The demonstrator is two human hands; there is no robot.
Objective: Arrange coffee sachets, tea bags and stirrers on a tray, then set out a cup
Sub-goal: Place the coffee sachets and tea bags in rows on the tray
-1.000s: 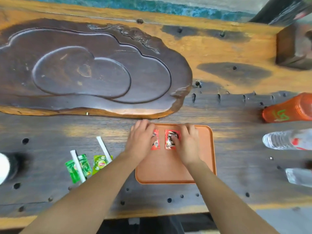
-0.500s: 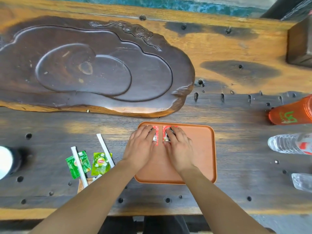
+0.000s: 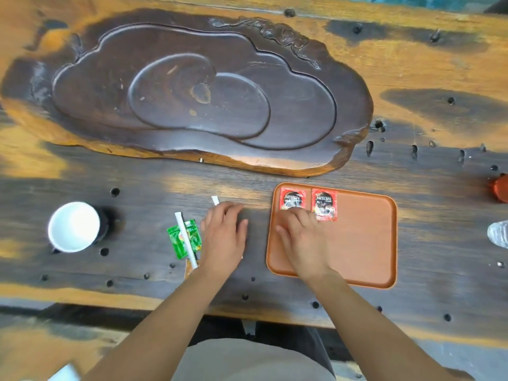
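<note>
Leaving two red coffee sachets [image 3: 308, 203] aligned on the orange plastic tray [image 3: 365, 243], the spread, empty left hand [image 3: 224, 237] is reaching toward green tea bags [image 3: 184, 239] while the flat, empty right hand [image 3: 302, 237] is steadying the tray.

single head view, looking steeply down, close over table [image 3: 275, 292].

- Left hand [image 3: 224, 237]: palm down, fingers loosely spread, holding nothing.
- Right hand [image 3: 303, 239]: palm down, fingers extended far-left, flat, empty.

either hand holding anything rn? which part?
Right hand holds nothing, lying flat on the tray below the sachets. Left hand lies palm-down over a stirrer; any grip is hidden.
</note>
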